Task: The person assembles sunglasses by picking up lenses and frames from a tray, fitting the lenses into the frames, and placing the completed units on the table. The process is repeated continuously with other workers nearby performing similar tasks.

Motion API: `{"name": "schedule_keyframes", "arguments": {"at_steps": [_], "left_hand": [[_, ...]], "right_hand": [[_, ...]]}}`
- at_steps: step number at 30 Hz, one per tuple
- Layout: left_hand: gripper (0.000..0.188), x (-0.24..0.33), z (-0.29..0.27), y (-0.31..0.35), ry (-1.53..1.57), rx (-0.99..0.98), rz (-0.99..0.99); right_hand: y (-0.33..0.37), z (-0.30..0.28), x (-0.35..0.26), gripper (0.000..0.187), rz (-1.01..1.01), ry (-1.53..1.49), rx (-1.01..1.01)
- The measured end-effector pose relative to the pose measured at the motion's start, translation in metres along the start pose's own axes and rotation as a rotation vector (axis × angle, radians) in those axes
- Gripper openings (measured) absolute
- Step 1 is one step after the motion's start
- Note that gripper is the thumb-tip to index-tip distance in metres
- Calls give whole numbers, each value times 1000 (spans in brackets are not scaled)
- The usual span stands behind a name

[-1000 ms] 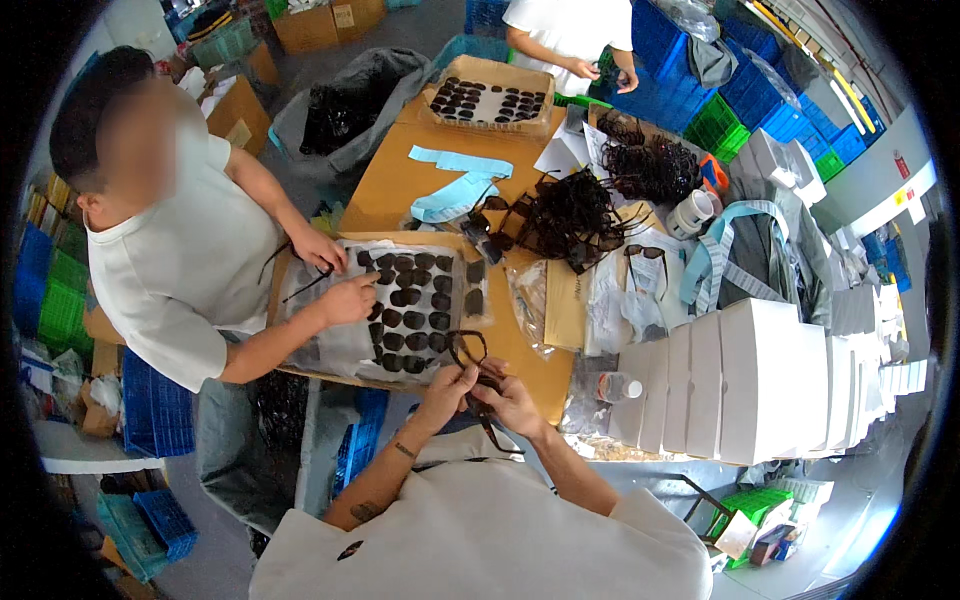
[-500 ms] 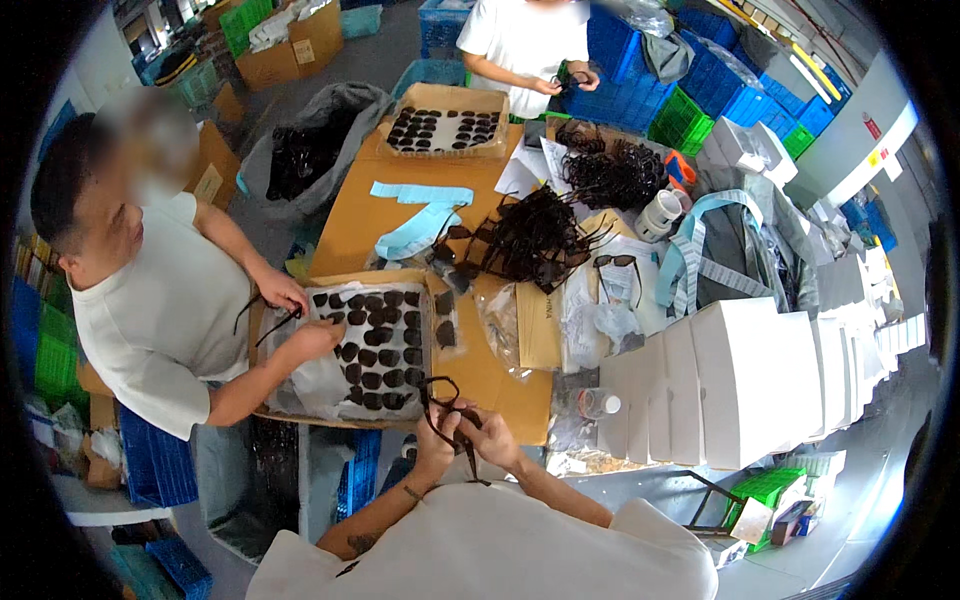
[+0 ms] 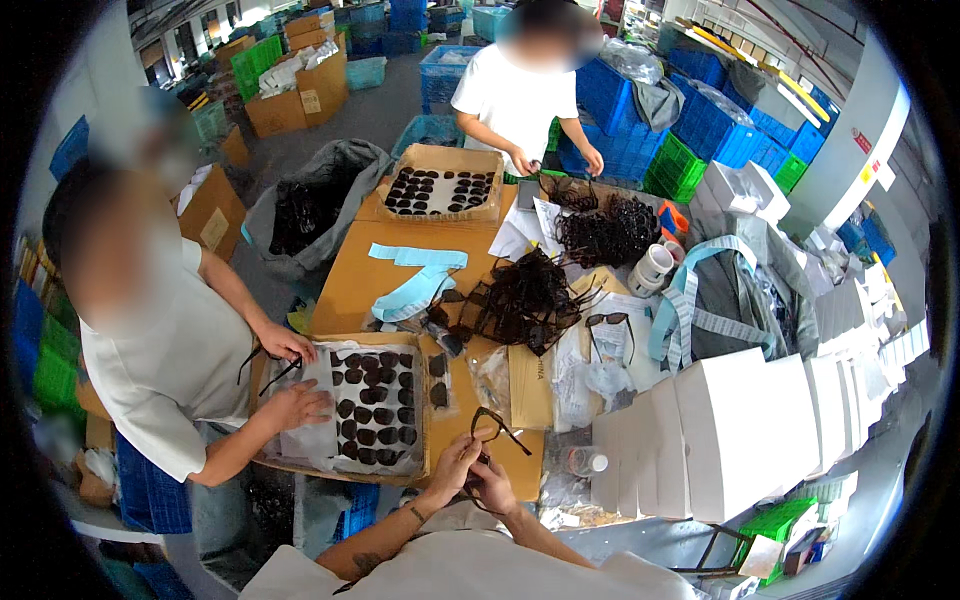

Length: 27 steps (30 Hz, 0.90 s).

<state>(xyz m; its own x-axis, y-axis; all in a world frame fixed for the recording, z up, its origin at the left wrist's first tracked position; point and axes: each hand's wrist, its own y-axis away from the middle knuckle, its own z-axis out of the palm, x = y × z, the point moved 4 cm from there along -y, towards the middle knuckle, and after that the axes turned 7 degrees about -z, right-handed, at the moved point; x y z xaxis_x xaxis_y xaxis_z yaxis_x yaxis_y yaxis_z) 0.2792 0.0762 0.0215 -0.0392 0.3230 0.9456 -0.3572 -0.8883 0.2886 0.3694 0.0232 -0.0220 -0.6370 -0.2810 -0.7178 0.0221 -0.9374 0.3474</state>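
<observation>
Black glasses frame [image 3: 493, 428] sits pinched between both hands at the near edge of the table [image 3: 345, 280]: the left hand [image 3: 452, 466] grips its lower rim, the right hand [image 3: 493, 483] holds it from beneath. Just left of the frame lies a lens tray [image 3: 352, 408], where a co-worker's hand [image 3: 297, 405] rests on the liner. Just beyond the frame lies a clear bag [image 3: 492, 375], and farther back a pile of frames [image 3: 525, 300]. White boxes [image 3: 745, 430] crowd the frame's right. A second tray [image 3: 440, 190] stands at the table's far end.
</observation>
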Motion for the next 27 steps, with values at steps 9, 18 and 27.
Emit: {"name": "schedule_keyframes", "arguments": {"at_steps": [9, 18, 27], "left_hand": [[41, 72, -31, -41, 376, 164, 23], [34, 75, -12, -51, -511, 126, 263], [29, -38, 24, -32, -1382, -320, 483]], "right_hand": [[-9, -23, -35, 39, -70, -287, 90], [4, -52, -28, 20, -16, -205, 238], [41, -49, -43, 13, -130, 149, 530]]}}
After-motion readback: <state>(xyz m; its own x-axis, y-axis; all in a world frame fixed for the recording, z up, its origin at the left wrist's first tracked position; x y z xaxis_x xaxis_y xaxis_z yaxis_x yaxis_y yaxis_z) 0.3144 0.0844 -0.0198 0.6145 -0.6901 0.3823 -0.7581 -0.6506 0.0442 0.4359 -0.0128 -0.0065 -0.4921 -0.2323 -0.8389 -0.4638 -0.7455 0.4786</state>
